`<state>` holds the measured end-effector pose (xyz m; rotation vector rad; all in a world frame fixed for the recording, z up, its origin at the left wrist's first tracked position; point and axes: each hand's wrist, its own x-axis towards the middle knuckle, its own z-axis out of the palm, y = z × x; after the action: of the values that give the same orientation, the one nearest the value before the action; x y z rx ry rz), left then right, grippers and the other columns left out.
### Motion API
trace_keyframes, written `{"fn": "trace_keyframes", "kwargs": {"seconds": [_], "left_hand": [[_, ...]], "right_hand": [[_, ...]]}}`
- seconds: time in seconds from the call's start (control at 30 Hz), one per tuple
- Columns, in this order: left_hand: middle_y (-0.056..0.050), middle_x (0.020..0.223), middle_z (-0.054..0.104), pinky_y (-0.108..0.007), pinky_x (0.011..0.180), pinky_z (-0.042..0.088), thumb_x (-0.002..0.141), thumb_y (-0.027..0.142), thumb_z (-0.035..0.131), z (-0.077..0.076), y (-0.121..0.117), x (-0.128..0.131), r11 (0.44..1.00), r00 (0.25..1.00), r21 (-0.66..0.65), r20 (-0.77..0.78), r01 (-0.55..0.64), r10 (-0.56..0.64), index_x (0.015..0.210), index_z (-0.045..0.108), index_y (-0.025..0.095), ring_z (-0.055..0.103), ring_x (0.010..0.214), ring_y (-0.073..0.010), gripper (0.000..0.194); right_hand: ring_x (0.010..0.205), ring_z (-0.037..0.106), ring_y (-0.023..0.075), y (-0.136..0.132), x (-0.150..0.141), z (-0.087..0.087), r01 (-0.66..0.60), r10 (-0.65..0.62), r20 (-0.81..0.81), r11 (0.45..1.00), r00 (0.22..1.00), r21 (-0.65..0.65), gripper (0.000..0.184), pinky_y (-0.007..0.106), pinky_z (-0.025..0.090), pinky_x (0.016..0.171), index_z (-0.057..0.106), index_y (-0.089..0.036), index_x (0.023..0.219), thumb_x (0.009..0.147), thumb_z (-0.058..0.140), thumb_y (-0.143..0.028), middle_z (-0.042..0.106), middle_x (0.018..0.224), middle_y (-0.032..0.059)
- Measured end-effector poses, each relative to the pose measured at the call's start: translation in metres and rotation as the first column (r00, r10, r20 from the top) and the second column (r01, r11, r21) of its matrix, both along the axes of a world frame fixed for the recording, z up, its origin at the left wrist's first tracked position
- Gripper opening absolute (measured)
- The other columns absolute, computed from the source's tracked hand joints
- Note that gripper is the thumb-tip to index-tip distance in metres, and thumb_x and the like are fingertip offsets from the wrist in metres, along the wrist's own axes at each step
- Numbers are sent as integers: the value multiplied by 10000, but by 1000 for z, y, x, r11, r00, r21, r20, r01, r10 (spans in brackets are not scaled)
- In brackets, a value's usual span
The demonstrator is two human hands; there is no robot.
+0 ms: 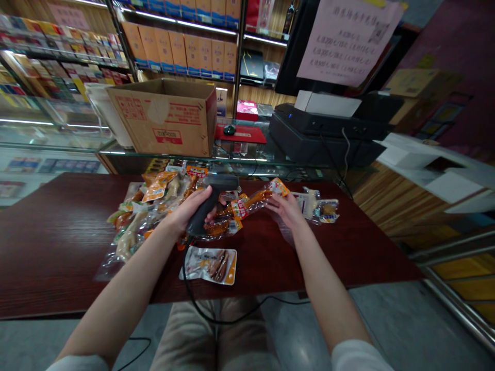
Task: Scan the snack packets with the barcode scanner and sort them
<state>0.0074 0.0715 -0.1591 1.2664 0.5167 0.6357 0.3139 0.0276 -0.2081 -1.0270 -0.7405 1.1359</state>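
My left hand (193,208) is wrapped round the grip of a black corded barcode scanner (204,208), whose head points to the right. In my right hand (288,208) is a clear-wrapped packaged snack (257,200), brown inside with orange and red labels, held by its right end over the table. Its left end lies close to the scanner, over other packets. A pile of packaged snacks (154,211) spreads behind and left of my left hand. Nearer me lies a silver and orange pouch (211,265). Beyond my right hand are several pale packets (319,206).
The dark red table (50,237) backs onto a glass counter. An open cardboard box (170,121), a mouse (229,130) and a black cash drawer (320,139) stand on the counter. The scanner's cable (216,322) loops over the table's front edge past my legs.
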Motion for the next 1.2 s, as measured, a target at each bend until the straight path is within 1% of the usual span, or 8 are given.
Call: {"fn": "trace_keyframes", "kwargs": {"seconds": [0.27,0.5,0.67,0.8,0.9,0.97,1.13,1.2], "left_hand": [[17,476,508,-197,384,336,867,650,531,3,-7,1,999,999,-16,6,-38,39,1036,650,78,424,376,-85,608],[7,488,527,-199,379,342,870,643,535,3,-5,1,999,999,-8,16,-32,32,1073,651,80,441,383,-93,609],[4,488,525,-201,386,367,848,654,562,5,-6,1,1000,1000,1,17,-11,11,1063,652,76,453,392,-99,623],[10,482,516,-197,379,365,860,638,558,6,-10,2,999,998,-12,29,-52,52,1053,654,82,435,377,-89,597],[7,470,508,-202,373,364,857,627,573,6,-11,3,997,996,-15,45,-75,75,1019,663,84,453,386,-101,574],[4,470,512,-205,372,360,856,623,576,6,-12,3,997,996,-16,50,-78,78,1005,667,84,451,385,-102,566],[4,484,522,-192,374,347,851,634,575,5,-9,1,998,998,-24,40,-51,52,1016,663,85,447,393,-92,580],[5,489,525,-194,373,349,845,653,568,5,-6,1,999,1000,-31,18,-17,18,1030,659,84,448,391,-92,605]], "right_hand": [[884,681,147,4,-9,-7,-4,-5,81,994,997,109,630,313,593,806,587,-316,1121,573,843,-136,712,964,-47],[786,673,132,9,-12,-7,79,-79,-3,991,997,108,348,269,578,727,645,-235,880,592,834,-187,724,864,-23],[661,642,121,8,-6,-5,127,-118,-193,991,974,34,269,287,570,629,615,-269,922,703,768,-240,705,797,-55],[530,550,92,6,6,-2,53,-47,-230,998,972,21,185,247,535,536,542,-260,849,791,700,-338,609,681,-79],[447,434,75,7,13,-1,-19,23,-202,1000,979,20,276,187,400,392,453,-238,729,805,672,-388,526,624,-69],[442,415,80,6,14,1,-54,56,-156,998,986,19,327,190,366,367,426,-238,705,808,664,-438,515,625,-57],[520,514,127,0,5,8,-101,100,-80,995,992,-6,523,257,448,425,529,-251,799,767,521,-774,634,743,11],[566,551,143,-2,2,9,-124,122,-78,992,989,-8,523,275,477,465,575,-247,840,725,581,-757,675,794,30]]}}
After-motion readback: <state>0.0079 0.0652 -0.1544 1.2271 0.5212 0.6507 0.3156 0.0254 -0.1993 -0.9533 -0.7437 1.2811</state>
